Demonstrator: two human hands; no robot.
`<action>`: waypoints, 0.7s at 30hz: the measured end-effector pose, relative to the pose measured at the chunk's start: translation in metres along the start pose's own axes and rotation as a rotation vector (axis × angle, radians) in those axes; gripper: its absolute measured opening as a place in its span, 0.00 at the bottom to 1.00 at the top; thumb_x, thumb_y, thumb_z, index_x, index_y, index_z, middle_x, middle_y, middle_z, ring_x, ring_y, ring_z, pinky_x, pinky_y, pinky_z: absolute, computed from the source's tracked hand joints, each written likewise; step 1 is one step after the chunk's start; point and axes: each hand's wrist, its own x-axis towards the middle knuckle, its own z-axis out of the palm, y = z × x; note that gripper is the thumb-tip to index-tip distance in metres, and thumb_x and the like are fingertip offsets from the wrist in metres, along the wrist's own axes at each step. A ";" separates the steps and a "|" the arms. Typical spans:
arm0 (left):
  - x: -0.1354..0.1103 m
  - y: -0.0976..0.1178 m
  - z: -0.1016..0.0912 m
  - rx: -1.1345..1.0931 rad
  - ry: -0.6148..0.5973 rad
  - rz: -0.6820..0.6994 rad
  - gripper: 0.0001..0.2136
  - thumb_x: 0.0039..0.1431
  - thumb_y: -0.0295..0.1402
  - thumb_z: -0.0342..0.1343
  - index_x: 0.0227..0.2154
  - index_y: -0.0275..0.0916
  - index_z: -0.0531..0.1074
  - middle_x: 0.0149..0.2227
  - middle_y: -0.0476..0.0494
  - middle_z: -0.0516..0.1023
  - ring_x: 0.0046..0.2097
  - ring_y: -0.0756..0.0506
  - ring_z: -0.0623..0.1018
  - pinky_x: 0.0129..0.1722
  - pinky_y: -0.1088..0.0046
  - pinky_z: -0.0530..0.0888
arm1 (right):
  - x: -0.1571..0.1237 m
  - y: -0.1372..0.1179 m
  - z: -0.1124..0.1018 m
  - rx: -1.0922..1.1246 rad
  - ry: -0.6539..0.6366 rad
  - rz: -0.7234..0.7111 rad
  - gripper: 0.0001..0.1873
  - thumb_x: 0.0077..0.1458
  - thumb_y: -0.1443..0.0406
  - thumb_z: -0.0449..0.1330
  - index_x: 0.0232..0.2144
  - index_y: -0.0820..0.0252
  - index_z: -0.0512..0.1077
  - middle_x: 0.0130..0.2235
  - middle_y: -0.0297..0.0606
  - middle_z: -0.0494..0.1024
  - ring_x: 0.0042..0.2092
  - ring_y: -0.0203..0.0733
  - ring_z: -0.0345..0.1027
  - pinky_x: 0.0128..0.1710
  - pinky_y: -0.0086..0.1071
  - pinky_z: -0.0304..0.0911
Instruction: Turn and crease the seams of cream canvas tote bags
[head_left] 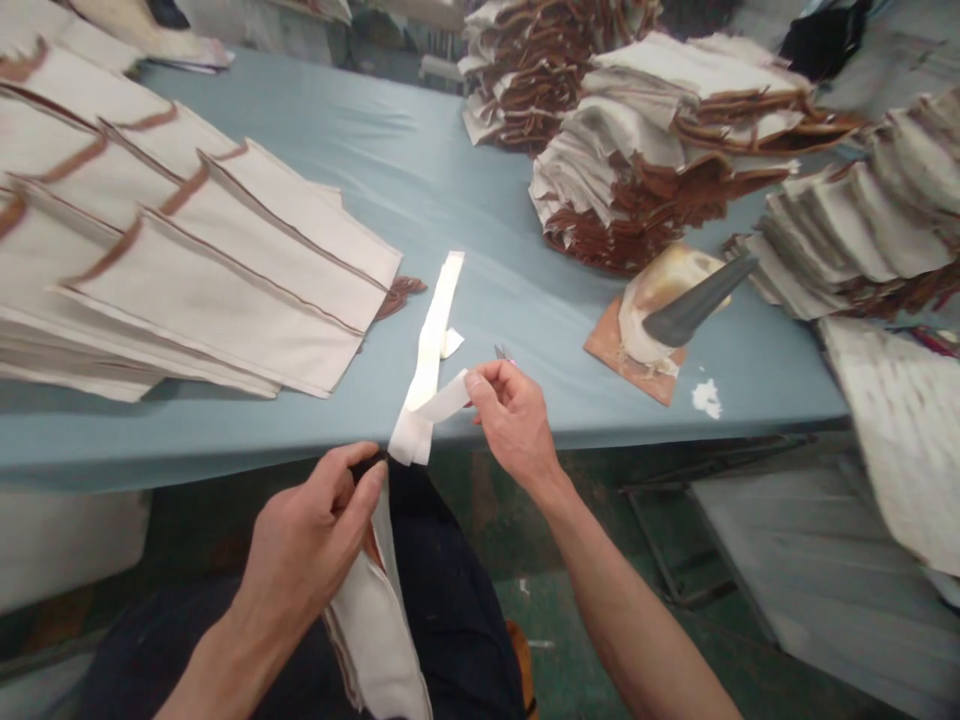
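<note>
Sewing or garment workshop: long work table (pixel 465 190) under blue-grey cloth, fanned cut cream fabric panels (pixel 210 270) with brown trim at left, tall stacks of same pieces (pixel 660 140) at back and right, small snips (pixel 501 352) in hand, bare concrete floor (pixel 592 610) below

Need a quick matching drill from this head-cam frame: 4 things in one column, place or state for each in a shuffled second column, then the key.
Things
1. left hand
2. right hand
3. white strip
4. grey cone

Places or states
A. lies along the blue table, near end hanging past its front edge
B. rests on a brown board at the right, by the stacked cloth pieces
C. pinches the cloth piece hanging over the lap
D. holds a loose end of tape and a small metal tool at the table edge

Pairs: 1-C, 2-D, 3-A, 4-B
</note>
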 end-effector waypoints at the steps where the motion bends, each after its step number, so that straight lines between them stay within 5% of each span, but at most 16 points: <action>1: 0.000 0.001 0.001 0.047 -0.018 0.071 0.24 0.70 0.50 0.51 0.56 0.42 0.83 0.22 0.52 0.77 0.23 0.43 0.78 0.28 0.70 0.67 | 0.003 -0.003 0.000 0.000 -0.007 -0.011 0.12 0.66 0.54 0.62 0.33 0.54 0.74 0.33 0.35 0.80 0.35 0.41 0.72 0.37 0.35 0.72; 5: 0.019 0.009 0.008 0.264 -0.137 0.233 0.25 0.76 0.44 0.46 0.63 0.42 0.81 0.30 0.45 0.87 0.30 0.41 0.86 0.32 0.71 0.72 | 0.010 -0.015 0.002 0.002 -0.029 -0.049 0.14 0.66 0.53 0.63 0.33 0.55 0.74 0.33 0.34 0.81 0.35 0.41 0.74 0.37 0.35 0.73; 9: 0.047 0.016 0.019 0.352 -0.194 0.253 0.24 0.78 0.41 0.47 0.66 0.43 0.79 0.40 0.37 0.91 0.42 0.35 0.90 0.37 0.69 0.75 | 0.019 -0.026 0.004 0.002 -0.049 -0.080 0.18 0.65 0.48 0.64 0.34 0.56 0.74 0.33 0.35 0.82 0.35 0.40 0.75 0.33 0.32 0.72; 14: 0.063 0.025 0.025 0.455 -0.285 0.231 0.20 0.79 0.37 0.49 0.65 0.42 0.79 0.40 0.32 0.91 0.41 0.31 0.91 0.36 0.65 0.76 | 0.042 -0.035 0.004 0.012 -0.120 -0.101 0.27 0.64 0.38 0.62 0.34 0.55 0.73 0.32 0.36 0.81 0.33 0.40 0.77 0.27 0.29 0.72; 21: 0.066 0.034 0.021 0.493 -0.354 0.232 0.17 0.79 0.35 0.49 0.61 0.43 0.79 0.38 0.32 0.91 0.41 0.32 0.91 0.38 0.64 0.79 | 0.118 -0.060 0.000 -0.095 -0.070 -0.199 0.25 0.70 0.41 0.61 0.35 0.55 0.70 0.34 0.35 0.81 0.35 0.38 0.78 0.26 0.24 0.71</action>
